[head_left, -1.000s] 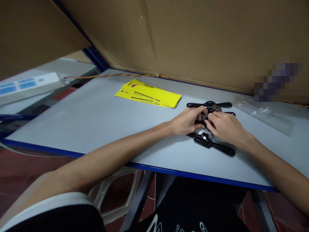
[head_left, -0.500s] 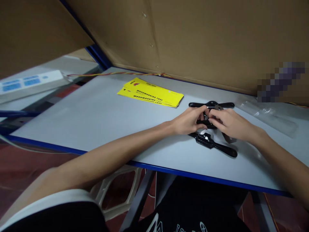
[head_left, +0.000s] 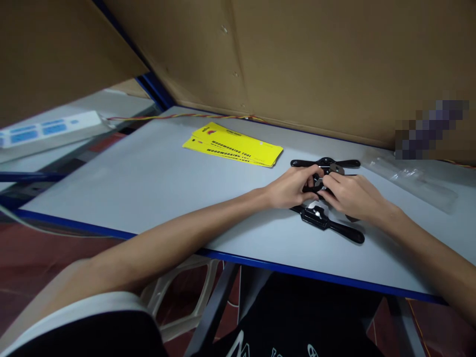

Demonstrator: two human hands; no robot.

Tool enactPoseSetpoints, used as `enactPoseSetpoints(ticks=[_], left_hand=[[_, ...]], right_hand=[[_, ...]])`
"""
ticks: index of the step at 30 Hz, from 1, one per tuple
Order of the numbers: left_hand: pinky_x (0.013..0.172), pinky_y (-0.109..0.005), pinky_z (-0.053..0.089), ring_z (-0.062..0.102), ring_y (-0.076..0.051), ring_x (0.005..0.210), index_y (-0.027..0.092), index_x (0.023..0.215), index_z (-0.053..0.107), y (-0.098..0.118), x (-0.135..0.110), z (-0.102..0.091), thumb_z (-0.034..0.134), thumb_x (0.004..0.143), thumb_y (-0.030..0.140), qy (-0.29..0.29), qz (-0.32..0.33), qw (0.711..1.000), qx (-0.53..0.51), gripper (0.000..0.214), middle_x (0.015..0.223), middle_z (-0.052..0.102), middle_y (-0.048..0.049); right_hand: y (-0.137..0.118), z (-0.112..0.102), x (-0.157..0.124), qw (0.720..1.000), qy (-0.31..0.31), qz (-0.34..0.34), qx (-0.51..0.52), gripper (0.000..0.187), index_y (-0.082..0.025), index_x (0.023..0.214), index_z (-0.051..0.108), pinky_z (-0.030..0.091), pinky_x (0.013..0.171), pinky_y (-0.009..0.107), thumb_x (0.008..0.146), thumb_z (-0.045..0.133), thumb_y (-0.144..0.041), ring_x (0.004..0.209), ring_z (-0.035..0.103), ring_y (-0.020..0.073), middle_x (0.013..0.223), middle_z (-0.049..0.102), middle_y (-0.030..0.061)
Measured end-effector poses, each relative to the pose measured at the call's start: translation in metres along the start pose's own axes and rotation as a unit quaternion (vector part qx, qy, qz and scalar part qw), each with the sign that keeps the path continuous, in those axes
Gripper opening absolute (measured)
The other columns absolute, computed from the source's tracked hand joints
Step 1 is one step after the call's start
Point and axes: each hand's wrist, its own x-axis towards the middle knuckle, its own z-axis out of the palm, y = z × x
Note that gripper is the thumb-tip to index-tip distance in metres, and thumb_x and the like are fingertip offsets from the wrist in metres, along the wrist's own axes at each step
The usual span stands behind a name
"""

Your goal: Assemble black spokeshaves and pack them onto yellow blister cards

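Three black spokeshaves lie one behind another at the table's right. My left hand (head_left: pixel 288 188) has its fingers closed round the middle spokeshave (head_left: pixel 310 189), partly hidden by both hands. Against the centre of that same tool, the fingertips and thumb of my right hand (head_left: pixel 351 194) are pinched together; what small part they grip is covered. Behind them is the back spokeshave (head_left: pixel 327 161), a flat grey metal piece (head_left: pixel 336 169) beside it. Nearest the front edge, the third spokeshave (head_left: pixel 316 217) lies at a slant, with shiny metal at its middle. Another dark metal piece is mostly under my right hand.
Yellow cards (head_left: pixel 234 146) printed "WOODWORKING TOOL" lie left of the tools. Clear plastic packaging (head_left: pixel 416 181) is at the right. A brown board wall (head_left: pixel 297 69) rises behind the table. A white power strip (head_left: pixel 52 130) sits on another surface at the left.
My right hand has shifted slightly and its fingers have turned at the middle spokeshave. My left hand stays nearly where it was. The whole view has moved a little.
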Motion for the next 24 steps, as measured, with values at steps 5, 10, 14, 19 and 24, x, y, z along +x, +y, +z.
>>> enactPoseSetpoints(ticks=[5, 10, 14, 19, 24], left_hand=[[0.077, -0.032, 0.049, 0.064, -0.018, 0.081, 0.015, 0.128, 0.064, -0.001, 0.000, 0.001, 0.071, 0.087, 0.027, 0.002, 0.007, 1.000, 0.003, 0.043, 0.088, 0.067, -0.0030], [0.076, -0.033, 0.048, 0.064, -0.018, 0.079, 0.013, 0.130, 0.067, 0.000, 0.002, 0.002, 0.069, 0.084, 0.024, 0.003, 0.003, 1.000, 0.005, 0.048, 0.087, 0.068, -0.0036], [0.075, -0.033, 0.048, 0.061, -0.018, 0.077, 0.014, 0.109, 0.070, 0.001, 0.001, 0.001, 0.068, 0.083, 0.023, -0.001, 0.007, 1.000, 0.015, 0.027, 0.087, 0.068, -0.0043], [0.075, -0.033, 0.048, 0.059, -0.017, 0.077, 0.016, 0.095, 0.067, 0.002, 0.001, 0.001, 0.071, 0.084, 0.026, 0.004, -0.002, 1.000, 0.016, 0.016, 0.085, 0.068, -0.0045], [0.076, -0.033, 0.046, 0.060, -0.018, 0.079, 0.017, 0.101, 0.069, 0.003, 0.002, 0.001, 0.072, 0.085, 0.026, -0.002, 0.013, 1.000, 0.003, 0.020, 0.085, 0.066, -0.0037]], right_hand=[[-0.014, -0.011, 0.003, 0.992, -0.050, 0.117, 0.005, 0.041, -0.010, 0.119, 0.072, 0.031, 0.057, 0.036, 0.105, 0.053, -0.043, 0.069, 0.068, 0.0281, 0.091, 0.078, 0.0165], [-0.022, -0.014, 0.007, 0.980, -0.080, 0.169, 0.069, 0.039, -0.013, 0.101, 0.076, 0.035, 0.059, 0.036, 0.107, 0.047, -0.038, 0.070, 0.070, 0.0274, 0.084, 0.077, 0.0152], [-0.028, -0.021, 0.008, 0.985, -0.077, 0.139, 0.069, 0.027, -0.011, 0.115, 0.071, 0.032, 0.056, 0.036, 0.099, 0.051, -0.018, 0.069, 0.069, 0.0259, 0.091, 0.077, 0.0153], [-0.025, -0.029, 0.010, 0.992, -0.079, 0.085, 0.051, 0.025, -0.013, 0.114, 0.070, 0.032, 0.054, 0.035, 0.097, 0.052, -0.010, 0.074, 0.070, 0.0262, 0.098, 0.077, 0.0147], [-0.016, -0.031, 0.011, 0.995, -0.077, 0.022, 0.055, 0.027, -0.015, 0.094, 0.075, 0.042, 0.061, 0.033, 0.089, 0.054, 0.001, 0.075, 0.068, 0.0221, 0.092, 0.074, 0.0124]])
